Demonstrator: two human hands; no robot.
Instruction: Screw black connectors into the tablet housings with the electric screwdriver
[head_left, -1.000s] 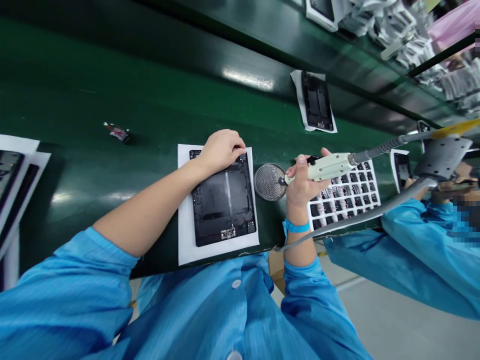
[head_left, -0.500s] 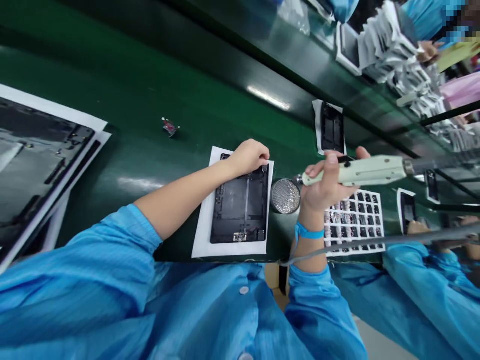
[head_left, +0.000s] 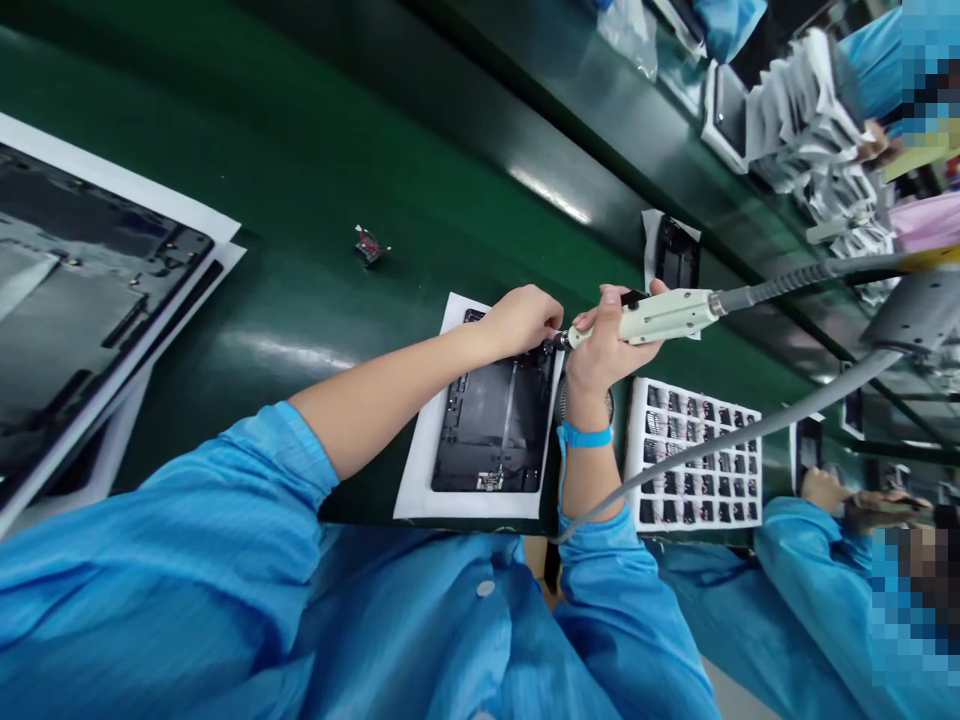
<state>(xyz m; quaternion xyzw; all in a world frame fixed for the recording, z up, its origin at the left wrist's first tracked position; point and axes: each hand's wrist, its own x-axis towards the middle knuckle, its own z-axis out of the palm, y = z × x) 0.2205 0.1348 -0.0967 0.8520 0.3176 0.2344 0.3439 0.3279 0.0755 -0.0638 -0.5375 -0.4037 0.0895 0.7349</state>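
A black tablet back housing lies on a white sheet before me, with a small circuit board at its near edge. My left hand is closed at the housing's upper right corner, fingers bent down; what they pinch, if anything, is hidden. My right hand grips a pale green electric screwdriver. The screwdriver's tip points left and reaches that same corner, close beside my left fingertips. My right wrist covers most of a round metal mesh cup.
Right of my wrist is a white tray of small wired parts. One wired part lies farther back. Stacked larger panels stand at left. A grey cable crosses the right side. A co-worker's hand is at far right.
My right hand has brought the screwdriver left, from over the mesh cup to the housing's corner. My left hand stays at that corner. The view has shifted slightly.
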